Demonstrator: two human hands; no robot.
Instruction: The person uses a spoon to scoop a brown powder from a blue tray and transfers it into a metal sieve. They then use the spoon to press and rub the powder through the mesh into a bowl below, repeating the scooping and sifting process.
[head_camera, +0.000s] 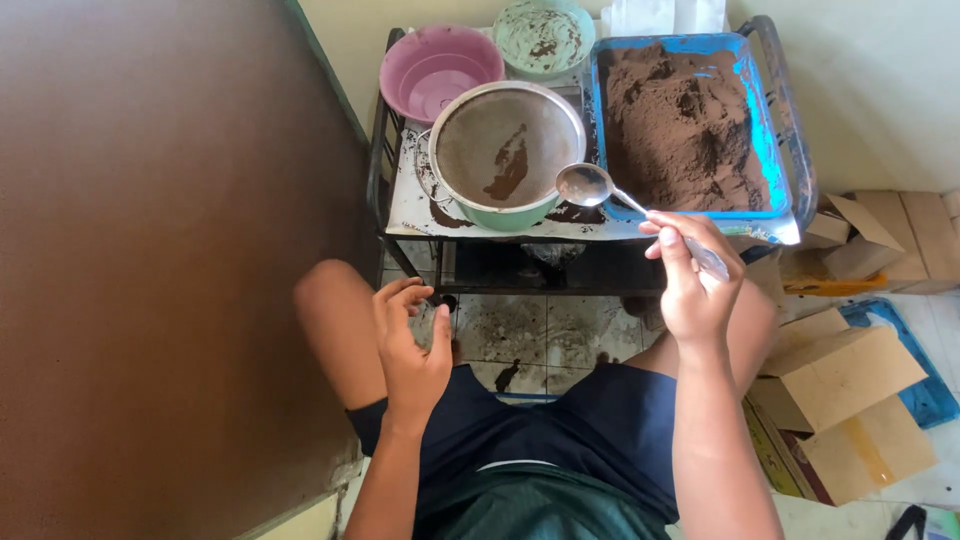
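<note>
Four containers sit on the low metal stand (400, 205): a blue tray (770, 150) heaped with brown powder (685, 130), a round sieve (507, 148) resting on a green bowl (515, 215) with a thin dusting and a dark smear of powder on its mesh, an empty pink basin (440, 72) behind it, and a pale green bowl (545, 38) smeared with brown residue at the back. Right hand (695, 285) is raised in front of the tray, fingers curled closed around the handle of a metal spoon (590, 185); its bowl hovers at the near edge between the sieve and the tray and looks nearly empty. Left hand (412, 345) rests on the left knee, fingers loosely bent, holding nothing. Cardboard boxes (840, 380) lie on the floor to the right.
</note>
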